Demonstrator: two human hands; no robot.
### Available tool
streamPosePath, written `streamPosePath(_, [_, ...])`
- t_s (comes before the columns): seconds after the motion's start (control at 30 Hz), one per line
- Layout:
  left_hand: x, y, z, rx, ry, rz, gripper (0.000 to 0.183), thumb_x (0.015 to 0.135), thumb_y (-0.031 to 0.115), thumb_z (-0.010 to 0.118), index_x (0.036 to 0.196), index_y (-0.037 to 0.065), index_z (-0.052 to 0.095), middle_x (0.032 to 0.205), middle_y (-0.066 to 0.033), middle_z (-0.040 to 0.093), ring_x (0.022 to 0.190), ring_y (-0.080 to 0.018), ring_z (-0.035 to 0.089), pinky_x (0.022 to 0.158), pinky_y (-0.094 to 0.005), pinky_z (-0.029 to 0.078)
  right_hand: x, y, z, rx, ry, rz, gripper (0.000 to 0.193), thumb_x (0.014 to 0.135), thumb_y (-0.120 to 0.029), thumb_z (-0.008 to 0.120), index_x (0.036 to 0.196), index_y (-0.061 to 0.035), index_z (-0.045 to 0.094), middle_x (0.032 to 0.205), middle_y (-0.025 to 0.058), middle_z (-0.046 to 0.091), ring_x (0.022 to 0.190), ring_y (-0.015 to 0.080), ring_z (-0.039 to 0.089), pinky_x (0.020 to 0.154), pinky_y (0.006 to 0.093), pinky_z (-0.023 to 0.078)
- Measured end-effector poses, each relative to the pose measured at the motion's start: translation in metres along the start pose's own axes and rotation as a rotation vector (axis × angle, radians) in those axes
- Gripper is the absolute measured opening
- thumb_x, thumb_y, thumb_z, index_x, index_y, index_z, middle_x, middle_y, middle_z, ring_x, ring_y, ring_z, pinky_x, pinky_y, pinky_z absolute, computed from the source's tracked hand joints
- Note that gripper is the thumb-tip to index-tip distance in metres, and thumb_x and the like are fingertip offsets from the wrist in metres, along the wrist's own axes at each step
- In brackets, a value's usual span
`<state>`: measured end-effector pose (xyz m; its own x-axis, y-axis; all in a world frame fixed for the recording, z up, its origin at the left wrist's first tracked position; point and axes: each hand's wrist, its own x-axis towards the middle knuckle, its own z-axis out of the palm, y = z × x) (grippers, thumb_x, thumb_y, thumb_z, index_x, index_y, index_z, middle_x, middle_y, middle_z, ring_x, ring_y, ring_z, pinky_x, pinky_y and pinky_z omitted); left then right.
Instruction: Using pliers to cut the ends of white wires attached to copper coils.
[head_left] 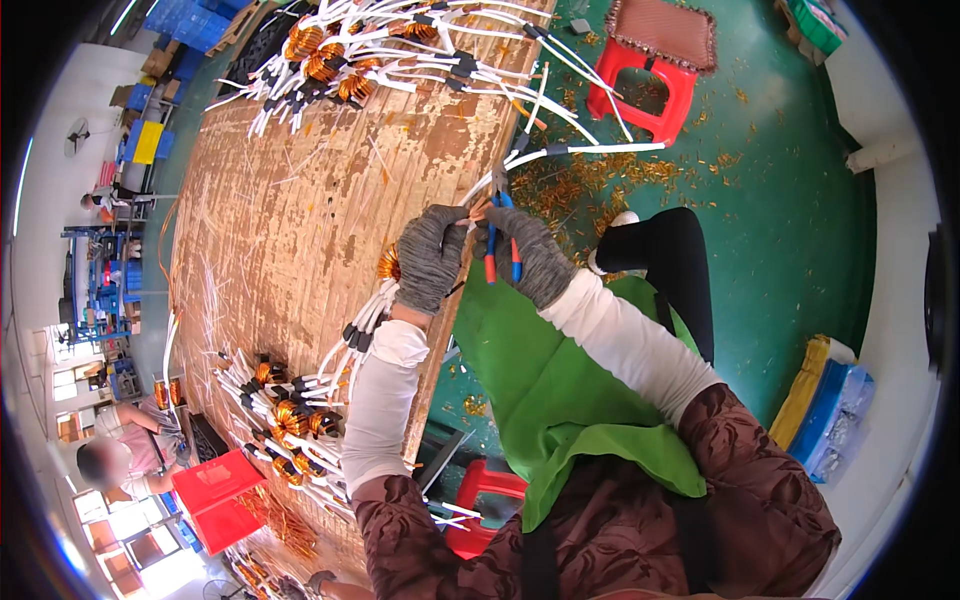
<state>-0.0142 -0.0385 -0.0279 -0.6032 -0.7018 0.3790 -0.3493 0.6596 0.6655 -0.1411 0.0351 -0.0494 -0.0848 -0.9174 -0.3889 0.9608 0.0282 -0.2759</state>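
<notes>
My left hand point(430, 258), in a grey knit glove, is closed at the table's edge, its fingertips pinching a wire end. Beside it my right hand point(532, 252), gloved alike, grips pliers point(491, 262) with blue and red handles, jaws pointing away from me. Orange fingertips of the glove or skin meet close to the jaws, so the exact contact is hidden. A copper-wound ring coil point(388, 263) shows just left of my left hand. White-sleeved leads point(362, 322) with black bands run below that wrist.
Piles of coils point(325, 65) with white leads lie at the table's far end, more coils point(290, 420) nearer left. The worn wooden table point(290, 220) ends beside my green apron. A red stool point(640, 95) with a cushion stands ahead right; copper scraps litter the floor. A person sits left.
</notes>
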Motion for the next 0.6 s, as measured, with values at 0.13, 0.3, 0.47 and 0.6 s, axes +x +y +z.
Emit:
streamPosePath(0.13, [-0.003,-0.003,-0.002,-0.070,0.022,-0.008,0.006,0.080,0.004,0.059,0.086,0.003,0.061,0.074,-0.0129,0.061,0.067,-0.0280,0.060,0.061,-0.0336,0.046,-0.006,-0.013,0.019,-0.464,0.042,-0.074,0.013,0.081,-0.013,0.060,0.090,-0.0030,0.059,0.067,0.0052,0.058,0.055,0.0160,0.056,0.049,0.0277,0.046])
streamPosePath(0.3, [-0.005,0.000,-0.001,-0.158,0.032,-0.110,0.006,0.080,0.003,0.059,0.086,0.002,0.061,0.075,-0.0131,0.061,0.067,-0.0279,0.060,0.060,-0.0336,0.046,-0.006,-0.010,0.024,-0.905,0.015,-0.276,0.013,0.079,-0.014,0.062,0.087,-0.0040,0.058,0.065,0.0083,0.057,0.055,0.0211,0.057,0.050,0.0321,0.044])
streamPosePath(0.47, [0.000,0.003,-0.001,-0.086,0.041,-0.028,0.006,0.080,0.005,0.059,0.085,0.002,0.061,0.076,-0.0140,0.061,0.067,-0.0287,0.060,0.059,-0.0341,0.046,0.001,-0.019,0.028,-1.561,-0.017,-0.954,0.017,0.072,-0.015,0.063,0.081,-0.0024,0.056,0.063,0.0176,0.053,0.061,0.0379,0.053,0.058,0.0428,0.042])
streamPosePath(0.6, [0.006,0.006,-0.004,0.131,-0.057,0.034,0.014,0.083,0.011,0.057,0.094,0.003,0.060,0.080,-0.0145,0.062,0.069,-0.0290,0.060,0.064,-0.0367,0.046,0.007,-0.051,0.032,-1.559,-0.210,-0.443,0.024,0.070,-0.019,0.067,0.084,-0.0013,0.058,0.064,0.0167,0.055,0.063,0.0293,0.057,0.061,0.0361,0.044])
